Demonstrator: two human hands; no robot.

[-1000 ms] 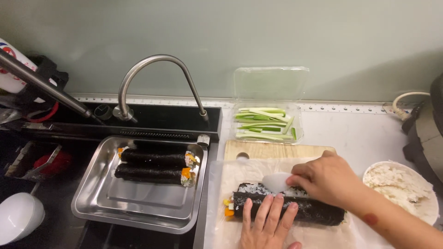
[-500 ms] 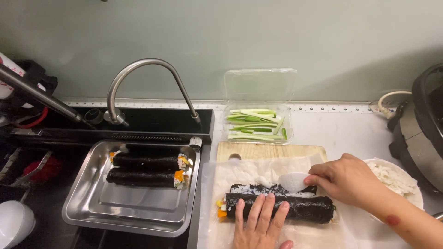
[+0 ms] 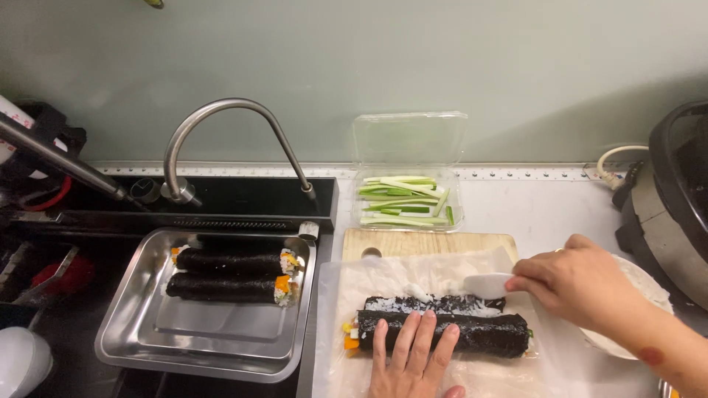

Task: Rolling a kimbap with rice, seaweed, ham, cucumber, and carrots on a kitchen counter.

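A dark seaweed roll (image 3: 442, 332) was seen lying lengthwise on a white sheet (image 3: 413, 276) spread over a wooden board (image 3: 428, 242), close to the board's near edge. Its wrapper was black and slightly glossy, with orange and yellow filling showing at its left end, and an unrolled flap bearing a thin smear of white rice lay just behind it. The left hand (image 3: 409, 361) was pressed flat on the roll with fingers spread and open, gripping nothing. The right hand (image 3: 582, 284) was closed around the handle of a white paddle (image 3: 483, 284), whose blade was held touching the rice-smeared flap. Three rolls were counted in all: one on the board and two finished rolls (image 3: 232, 274) laid side by side at the far end of a steel tray (image 3: 147, 339), the near half of which was left bare. One clear box (image 3: 409, 199) of green and pale vegetable strips was set just beyond the board's far edge, its lid standing open. One curved tap (image 3: 221, 129) was seen over the dark sink behind the tray. A white plate (image 3: 649, 291) was partly hidden under the right wrist at the board's right edge, and a dark cooker (image 3: 675, 199) was set at the counter's right edge. Open counter was left between box and cooker.
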